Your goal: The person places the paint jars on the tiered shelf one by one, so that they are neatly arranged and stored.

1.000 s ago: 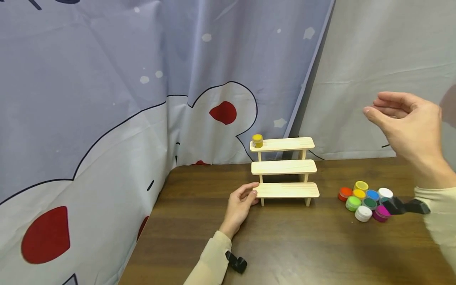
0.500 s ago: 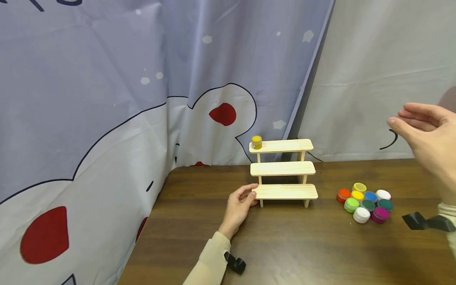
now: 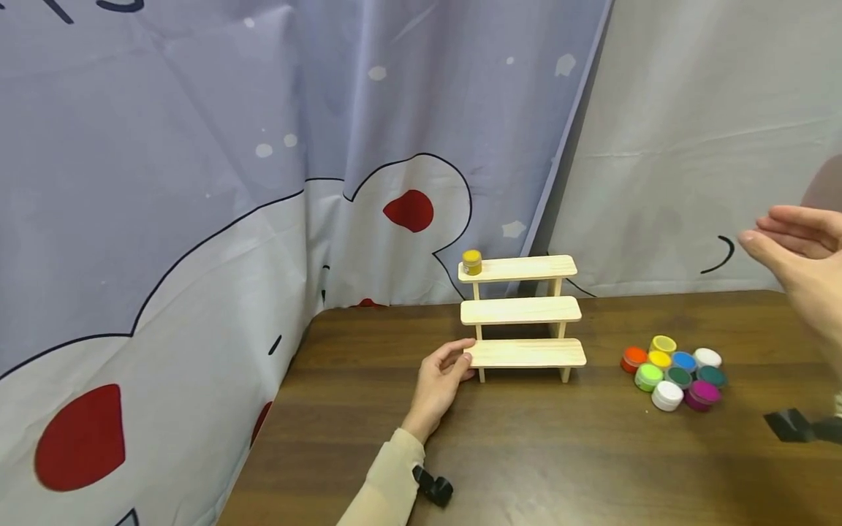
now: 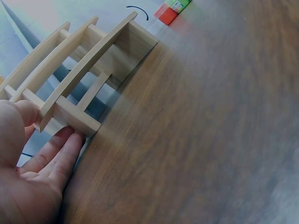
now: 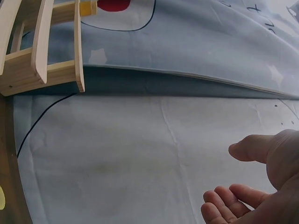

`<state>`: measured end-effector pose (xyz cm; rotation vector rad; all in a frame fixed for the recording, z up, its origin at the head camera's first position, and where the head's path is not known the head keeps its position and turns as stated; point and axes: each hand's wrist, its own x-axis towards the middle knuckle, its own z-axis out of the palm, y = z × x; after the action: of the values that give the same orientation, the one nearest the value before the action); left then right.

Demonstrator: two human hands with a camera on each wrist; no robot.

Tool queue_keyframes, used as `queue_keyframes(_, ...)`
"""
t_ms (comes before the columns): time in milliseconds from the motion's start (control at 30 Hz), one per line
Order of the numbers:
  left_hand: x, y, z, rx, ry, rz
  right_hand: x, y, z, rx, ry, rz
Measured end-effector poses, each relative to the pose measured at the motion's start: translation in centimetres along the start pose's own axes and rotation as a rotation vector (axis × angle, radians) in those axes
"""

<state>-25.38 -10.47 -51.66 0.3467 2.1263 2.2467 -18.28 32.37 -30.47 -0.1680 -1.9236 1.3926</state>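
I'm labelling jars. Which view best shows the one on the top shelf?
Head: the yellow jar appears whole there. Right wrist catches it at the frame's top edge; left wrist, apparently just a sliver.

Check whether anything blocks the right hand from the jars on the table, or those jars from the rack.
Nothing visible does. The right hand hangs in the air, right of the jars, and only table shows between them and the rack. The left hand holds the rack's left end, away from the jars.

Left hand (image 3: 435,386) low, gripping; right hand (image 3: 813,285) higher, fingers loosely bent, thumb apart
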Motion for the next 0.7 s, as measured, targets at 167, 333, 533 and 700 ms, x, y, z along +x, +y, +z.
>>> queue_keyframes(167, 0.0, 0.1, 0.0, 0.0, -0.001, -0.003, -0.4, 0.6, -0.6, 0.054, -0.018, 0.019)
queue_keyframes(333, 0.1, 0.2, -0.2, -0.002, -0.001, 0.004, -0.7, 1.1, -0.7, 0.084, -0.04, 0.024)
queue_keyframes(533, 0.3, 0.1, -0.2, 0.0, -0.003, 0.006, -1.2, 1.6, -1.3, 0.07, -0.037, 0.029)
queue_keyframes(700, 0.1, 0.1, -0.1, 0.006, -0.004, -0.004, -1.9, 2.8, -2.0, 0.22, -0.057, 0.043)
